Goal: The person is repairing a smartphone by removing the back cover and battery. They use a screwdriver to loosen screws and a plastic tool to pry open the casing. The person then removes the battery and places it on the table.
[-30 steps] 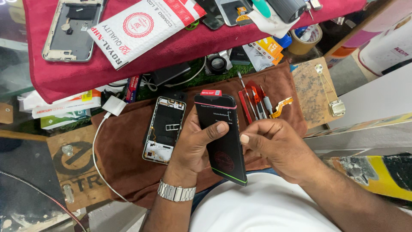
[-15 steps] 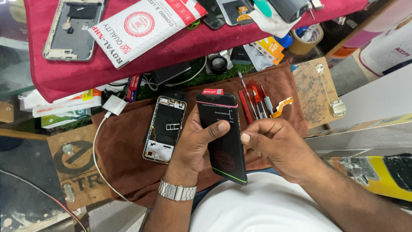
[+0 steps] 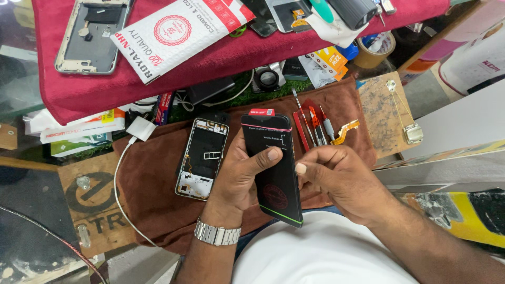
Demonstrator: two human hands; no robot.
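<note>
On the brown cloth (image 3: 158, 179) the gutted phone frame (image 3: 202, 158) lies just as it did a second ago. The left hand (image 3: 239, 176) grips the black display panel (image 3: 273, 168), thumb across its face. The panel has barely shifted. The right hand (image 3: 336, 176), loosely curled and empty, pinches toward its edge, with screwdrivers (image 3: 315, 123) beyond.

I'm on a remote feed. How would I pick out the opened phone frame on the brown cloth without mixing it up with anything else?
Find the brown cloth below the red cloth. On it, just beside the left hand, which holds a black screen panel, lies the phone frame. It alone lies there flat, backless, with its insides showing; the other open frame is on the red cloth.
</note>
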